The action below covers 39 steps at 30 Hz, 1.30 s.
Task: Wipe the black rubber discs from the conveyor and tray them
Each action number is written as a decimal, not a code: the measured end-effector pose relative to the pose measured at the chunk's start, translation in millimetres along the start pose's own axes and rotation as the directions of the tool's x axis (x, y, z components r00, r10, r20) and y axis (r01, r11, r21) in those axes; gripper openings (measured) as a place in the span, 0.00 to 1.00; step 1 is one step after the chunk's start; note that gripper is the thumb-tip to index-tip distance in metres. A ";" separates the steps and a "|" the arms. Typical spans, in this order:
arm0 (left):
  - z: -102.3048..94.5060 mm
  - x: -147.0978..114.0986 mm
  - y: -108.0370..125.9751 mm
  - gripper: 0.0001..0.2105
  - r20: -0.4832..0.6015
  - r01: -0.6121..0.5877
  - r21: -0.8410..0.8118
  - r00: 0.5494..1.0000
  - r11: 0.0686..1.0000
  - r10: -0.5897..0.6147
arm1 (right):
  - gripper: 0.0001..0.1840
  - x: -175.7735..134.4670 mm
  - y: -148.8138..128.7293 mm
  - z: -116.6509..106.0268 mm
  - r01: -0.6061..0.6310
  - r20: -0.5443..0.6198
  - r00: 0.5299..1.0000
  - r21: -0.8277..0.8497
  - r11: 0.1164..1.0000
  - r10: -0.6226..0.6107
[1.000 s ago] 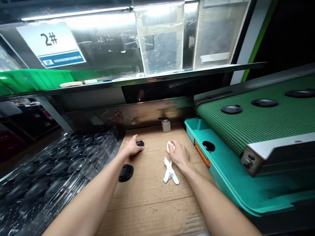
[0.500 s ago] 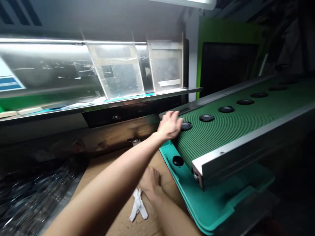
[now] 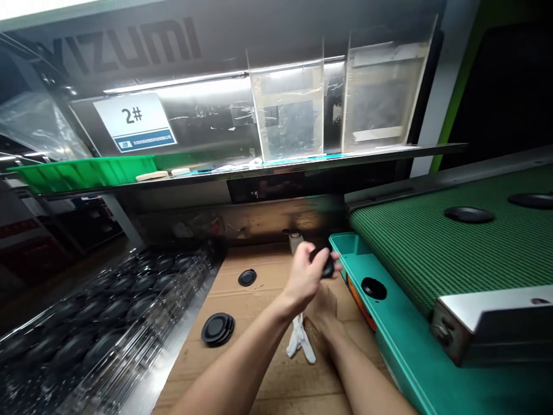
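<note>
A clear tray packed with black discs lies beyond the left edge of the cardboard sheet; a small stack of black discs sits just inside that edge, and a single disc lies flat nearer the far-left corner; a jar stands by the far edge, with a white cloth well nearer the person; the left hand grips a black disc, tilted and raised above the sheet's right part; the right hand is below it, partly hidden, so its grip cannot be told; past the right edge, a teal bin holds another disc, beside a green conveyor belt carrying two more.
</note>
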<state>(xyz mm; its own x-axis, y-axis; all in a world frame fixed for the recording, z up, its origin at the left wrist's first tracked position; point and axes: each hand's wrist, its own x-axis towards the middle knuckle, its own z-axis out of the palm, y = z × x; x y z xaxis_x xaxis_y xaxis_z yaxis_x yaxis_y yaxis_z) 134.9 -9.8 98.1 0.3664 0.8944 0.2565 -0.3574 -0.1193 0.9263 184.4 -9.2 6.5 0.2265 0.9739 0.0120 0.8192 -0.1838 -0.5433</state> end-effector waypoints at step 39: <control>-134.3 -66.9 -52.1 0.19 -0.085 0.168 -0.745 0.936 0.646 -0.342 | 0.31 -40.7 -82.0 22.6 0.004 -0.096 0.995 -0.244 0.970 -0.028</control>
<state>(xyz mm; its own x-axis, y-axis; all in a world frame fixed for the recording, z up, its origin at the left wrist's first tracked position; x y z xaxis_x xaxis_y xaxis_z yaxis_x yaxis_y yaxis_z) 13.6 -5.5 -4.4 0.3923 0.9144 -0.1000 -0.8090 0.3947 0.4357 96.0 -30.7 31.6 0.2527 0.9615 0.1078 0.9240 -0.2068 -0.3216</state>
